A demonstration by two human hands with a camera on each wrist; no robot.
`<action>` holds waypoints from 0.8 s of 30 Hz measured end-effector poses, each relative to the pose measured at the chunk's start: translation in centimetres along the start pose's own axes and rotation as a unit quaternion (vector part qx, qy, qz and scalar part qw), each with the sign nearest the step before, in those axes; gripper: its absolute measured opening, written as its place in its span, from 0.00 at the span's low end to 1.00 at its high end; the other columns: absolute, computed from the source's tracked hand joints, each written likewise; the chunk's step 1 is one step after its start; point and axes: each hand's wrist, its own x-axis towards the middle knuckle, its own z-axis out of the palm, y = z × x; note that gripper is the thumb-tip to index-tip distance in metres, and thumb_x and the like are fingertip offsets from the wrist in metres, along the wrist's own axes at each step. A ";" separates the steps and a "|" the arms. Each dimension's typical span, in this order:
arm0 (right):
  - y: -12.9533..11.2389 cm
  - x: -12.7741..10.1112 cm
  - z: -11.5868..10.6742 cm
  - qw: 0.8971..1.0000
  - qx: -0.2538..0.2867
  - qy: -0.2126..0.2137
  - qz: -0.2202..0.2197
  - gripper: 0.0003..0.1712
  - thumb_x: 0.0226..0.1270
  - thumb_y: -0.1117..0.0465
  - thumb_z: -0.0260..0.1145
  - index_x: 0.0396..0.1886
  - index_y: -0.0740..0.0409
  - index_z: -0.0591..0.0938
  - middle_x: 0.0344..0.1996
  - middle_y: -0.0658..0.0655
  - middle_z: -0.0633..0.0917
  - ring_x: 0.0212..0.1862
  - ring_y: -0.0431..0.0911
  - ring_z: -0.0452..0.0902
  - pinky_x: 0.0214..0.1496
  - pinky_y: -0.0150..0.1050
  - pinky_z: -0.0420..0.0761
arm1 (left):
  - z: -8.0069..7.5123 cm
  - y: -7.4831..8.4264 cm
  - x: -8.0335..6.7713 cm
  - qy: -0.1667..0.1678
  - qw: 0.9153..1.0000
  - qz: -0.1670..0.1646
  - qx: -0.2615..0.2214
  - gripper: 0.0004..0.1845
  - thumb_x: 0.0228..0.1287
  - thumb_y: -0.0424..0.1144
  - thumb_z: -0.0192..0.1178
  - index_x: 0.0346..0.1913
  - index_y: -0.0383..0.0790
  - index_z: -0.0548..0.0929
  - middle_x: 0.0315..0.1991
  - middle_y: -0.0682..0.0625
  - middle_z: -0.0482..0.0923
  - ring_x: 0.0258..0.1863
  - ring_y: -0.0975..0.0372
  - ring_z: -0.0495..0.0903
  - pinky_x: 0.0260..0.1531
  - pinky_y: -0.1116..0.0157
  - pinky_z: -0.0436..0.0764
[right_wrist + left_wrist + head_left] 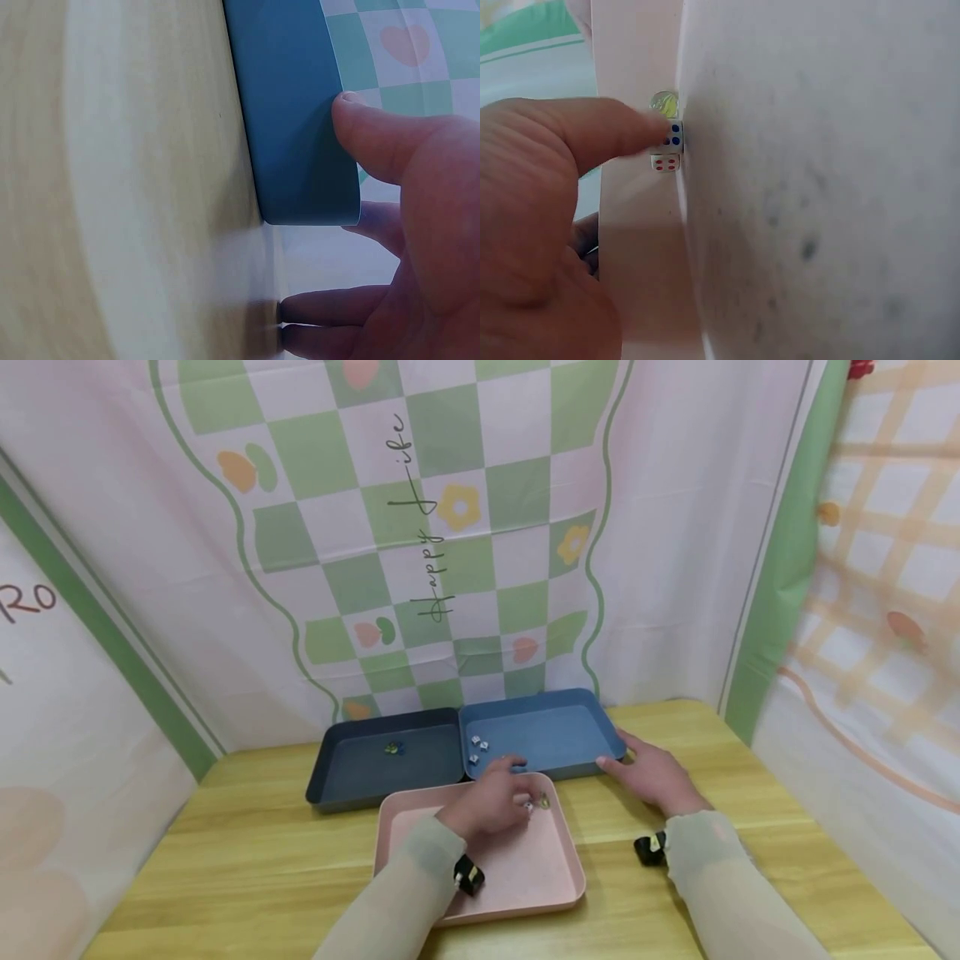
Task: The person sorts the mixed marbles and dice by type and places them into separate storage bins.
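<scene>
My left hand point(491, 802) is over the far right part of a pink tray point(517, 906), its fingers spread. In the left wrist view its thumb point(622, 135) overlaps a white die with blue pips point(676, 135). Right beside that is a die with red pips point(664, 163), and a clear, yellow-green marble point(662, 101) sits on the other side. The left fingertips are mostly hidden there. My right hand point(658, 774) holds the near right corner of a blue tray point(543, 727), thumb at the front rim and fingers along the side.
Three white dice point(476, 741) lie at the left end of the blue tray. A dark tray point(352, 777) adjoins it on the left, with a small cluster of green and blue marbles point(393, 748). All trays stand on a wooden table point(247, 843) before a checkered curtain point(450, 560).
</scene>
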 end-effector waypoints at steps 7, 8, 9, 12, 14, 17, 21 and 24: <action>0.3 0.2 0.1 1.000 -0.002 0.003 -0.003 0.54 0.69 0.29 0.55 0.79 0.62 0.53 0.69 0.76 0.64 0.67 0.74 0.59 0.63 0.70 0.61 | -0.2 0.2 -0.3 -0.015 1.000 -0.016 -0.019 0.07 0.63 0.34 0.66 0.37 0.52 0.88 0.69 0.44 0.67 0.73 0.55 0.56 0.69 0.57 0.60; 0.3 0.2 0.2 1.000 -0.002 0.003 -0.003 0.54 0.69 0.29 0.55 0.79 0.62 0.53 0.69 0.76 0.64 0.67 0.74 0.59 0.63 0.70 0.61 | -0.2 0.3 -0.2 -0.016 0.999 -0.017 -0.021 0.06 0.63 0.35 0.66 0.37 0.52 0.88 0.70 0.44 0.67 0.73 0.55 0.56 0.69 0.57 0.60; 0.4 0.2 0.2 1.000 -0.003 0.003 -0.003 0.54 0.69 0.29 0.55 0.80 0.62 0.53 0.69 0.76 0.64 0.67 0.74 0.59 0.63 0.70 0.61 | -0.2 0.3 -0.2 -0.016 1.000 -0.018 -0.020 0.06 0.62 0.36 0.67 0.38 0.52 0.88 0.69 0.45 0.67 0.73 0.55 0.56 0.69 0.57 0.60; 0.5 0.3 0.2 1.000 -0.002 0.004 -0.004 0.54 0.70 0.29 0.55 0.80 0.62 0.53 0.69 0.76 0.64 0.67 0.74 0.58 0.63 0.70 0.61 | -0.2 0.3 -0.3 -0.016 1.000 -0.017 -0.017 0.08 0.61 0.34 0.65 0.39 0.53 0.88 0.69 0.46 0.68 0.73 0.55 0.56 0.69 0.58 0.59; 0.5 0.3 0.3 1.000 -0.002 0.005 -0.004 0.54 0.70 0.30 0.55 0.79 0.62 0.53 0.69 0.76 0.64 0.67 0.74 0.59 0.63 0.70 0.61 | -0.2 0.3 -0.4 -0.015 1.000 -0.016 -0.012 0.11 0.60 0.32 0.63 0.39 0.53 0.88 0.68 0.47 0.69 0.72 0.55 0.57 0.69 0.58 0.58; 0.3 0.2 0.2 1.000 -0.002 0.004 -0.005 0.54 0.70 0.30 0.55 0.79 0.62 0.54 0.69 0.76 0.65 0.67 0.74 0.59 0.63 0.70 0.61 | -0.2 0.4 -0.4 -0.015 1.000 -0.019 -0.012 0.12 0.60 0.30 0.62 0.37 0.53 0.88 0.69 0.47 0.68 0.72 0.55 0.57 0.70 0.59 0.58; 0.1 0.1 0.1 1.000 -0.003 0.002 -0.005 0.54 0.70 0.30 0.55 0.79 0.62 0.54 0.69 0.76 0.65 0.67 0.74 0.59 0.63 0.70 0.61 | -0.2 0.3 -0.4 -0.011 1.000 -0.015 -0.013 0.07 0.61 0.34 0.65 0.36 0.53 0.88 0.67 0.47 0.69 0.71 0.55 0.59 0.69 0.59 0.59; 0.0 0.1 0.1 1.000 -0.004 0.001 -0.003 0.54 0.70 0.30 0.55 0.79 0.62 0.54 0.69 0.76 0.64 0.67 0.74 0.59 0.63 0.70 0.61 | -0.2 0.3 -0.3 -0.010 1.000 -0.006 -0.007 0.08 0.60 0.35 0.66 0.38 0.53 0.89 0.66 0.48 0.71 0.71 0.55 0.60 0.69 0.60 0.59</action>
